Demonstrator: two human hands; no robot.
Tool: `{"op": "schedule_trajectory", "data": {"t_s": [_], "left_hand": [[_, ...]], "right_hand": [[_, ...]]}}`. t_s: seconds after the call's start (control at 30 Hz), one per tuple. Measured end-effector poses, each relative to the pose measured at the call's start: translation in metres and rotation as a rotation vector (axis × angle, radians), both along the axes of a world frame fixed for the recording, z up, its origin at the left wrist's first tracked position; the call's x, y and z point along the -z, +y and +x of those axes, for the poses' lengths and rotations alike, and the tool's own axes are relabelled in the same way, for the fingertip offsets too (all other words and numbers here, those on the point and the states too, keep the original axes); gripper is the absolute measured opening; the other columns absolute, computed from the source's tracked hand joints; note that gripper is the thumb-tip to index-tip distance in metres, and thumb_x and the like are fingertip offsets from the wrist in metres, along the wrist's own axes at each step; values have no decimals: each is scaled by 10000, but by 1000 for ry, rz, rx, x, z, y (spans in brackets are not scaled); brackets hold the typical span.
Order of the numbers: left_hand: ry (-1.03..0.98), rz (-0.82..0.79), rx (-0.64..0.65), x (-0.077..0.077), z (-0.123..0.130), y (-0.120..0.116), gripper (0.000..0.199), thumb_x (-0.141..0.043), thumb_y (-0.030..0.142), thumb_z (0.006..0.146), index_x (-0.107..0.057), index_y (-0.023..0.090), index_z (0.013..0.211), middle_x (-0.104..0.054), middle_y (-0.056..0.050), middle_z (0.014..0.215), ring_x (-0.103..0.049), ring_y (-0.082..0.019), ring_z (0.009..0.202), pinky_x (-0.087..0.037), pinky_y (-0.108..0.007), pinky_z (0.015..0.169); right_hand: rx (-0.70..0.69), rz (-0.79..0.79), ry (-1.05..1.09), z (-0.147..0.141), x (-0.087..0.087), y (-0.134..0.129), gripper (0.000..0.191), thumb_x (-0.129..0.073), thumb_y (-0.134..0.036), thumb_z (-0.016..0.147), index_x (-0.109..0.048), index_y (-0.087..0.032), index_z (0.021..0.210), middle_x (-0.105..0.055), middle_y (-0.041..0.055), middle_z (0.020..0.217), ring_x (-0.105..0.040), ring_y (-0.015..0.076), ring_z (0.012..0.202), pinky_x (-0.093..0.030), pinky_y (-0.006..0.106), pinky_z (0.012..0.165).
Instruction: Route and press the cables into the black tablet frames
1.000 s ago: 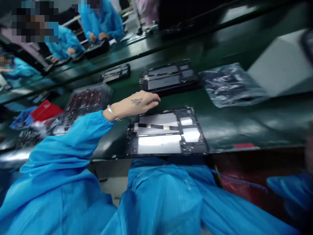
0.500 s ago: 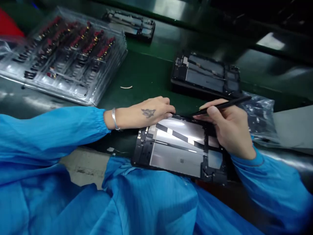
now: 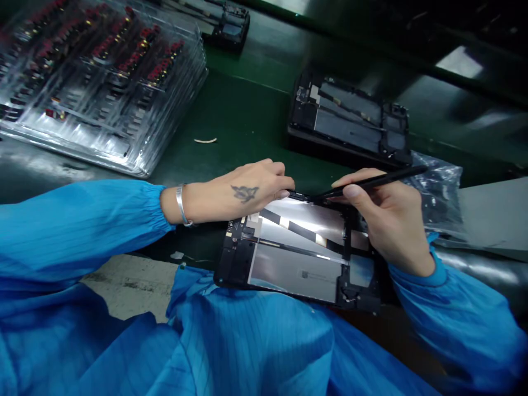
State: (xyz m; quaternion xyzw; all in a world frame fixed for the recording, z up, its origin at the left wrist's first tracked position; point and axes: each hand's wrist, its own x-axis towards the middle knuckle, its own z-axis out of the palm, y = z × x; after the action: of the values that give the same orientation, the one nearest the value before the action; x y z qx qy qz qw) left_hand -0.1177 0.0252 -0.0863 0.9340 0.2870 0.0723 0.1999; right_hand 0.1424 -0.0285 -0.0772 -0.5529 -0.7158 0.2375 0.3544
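Note:
An opened tablet [image 3: 297,269] lies tilted at the table's near edge, its silver battery plates and black ribbon cables showing. Curled over its far edge, my left hand [image 3: 259,187] grips the rim with the fingers closed; the fingertips are partly hidden. My right hand [image 3: 388,220] pinches slim black tweezers [image 3: 383,179] at the same far edge. Their tip touches or hovers just over the rim, a little right of my left fingers; which of the two I cannot tell.
Stacked clear plastic trays [image 3: 103,110] with small red and black parts stand at left. A stack of opened tablets [image 3: 350,121] sits behind my right hand, another tablet [image 3: 231,27] farther back. A clear plastic bag [image 3: 439,192] lies at right, a thin pale strip [image 3: 205,141] mid-table.
The tweezers' tip has slid slightly left along the tablet's far edge, closer to my left fingers. Both hands keep their grip. The view has shifted a little.

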Motion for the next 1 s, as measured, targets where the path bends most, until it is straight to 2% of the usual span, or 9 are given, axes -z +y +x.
{"op": "schedule_trajectory", "data": {"t_s": [0.47, 0.67, 0.8, 1.0], "left_hand": [[-19, 9, 11, 3, 0, 0, 348, -392, 316, 1103, -666, 162, 1254, -613, -83, 1077, -571, -218, 982, -444, -332, 859], [-6, -7, 3, 1, -1, -1, 337, -396, 299, 1103, -669, 159, 1244, -605, -75, 1072, -553, -213, 979, -429, -332, 869], [-18, 14, 14, 3, -1, 1, 349, -383, 310, 1105, -668, 158, 1237, -608, -82, 1067, -550, -214, 967, -420, -328, 863], [-17, 15, 29, 4, -1, 0, 376, -367, 321, 1108, -658, 157, 1281, -614, -95, 1095, -565, -218, 991, -436, -334, 884]], "right_hand": [[18, -74, 147, 3, 2, 2, 143, -699, -402, 966, -752, -269, 968, -736, 4, 948, -751, 181, 813, -605, 291, 727], [-7, -48, 50, 1, -1, 1, 173, -673, -391, 982, -741, -233, 958, -729, 12, 919, -727, 163, 803, -552, 278, 711], [-24, -65, 68, 0, -3, 1, 185, -677, -396, 980, -738, -222, 958, -727, 28, 939, -723, 168, 813, -550, 281, 717], [21, -118, 170, -1, 1, 2, 217, -705, -434, 959, -744, -221, 962, -720, 36, 939, -734, 194, 826, -607, 321, 772]]}}
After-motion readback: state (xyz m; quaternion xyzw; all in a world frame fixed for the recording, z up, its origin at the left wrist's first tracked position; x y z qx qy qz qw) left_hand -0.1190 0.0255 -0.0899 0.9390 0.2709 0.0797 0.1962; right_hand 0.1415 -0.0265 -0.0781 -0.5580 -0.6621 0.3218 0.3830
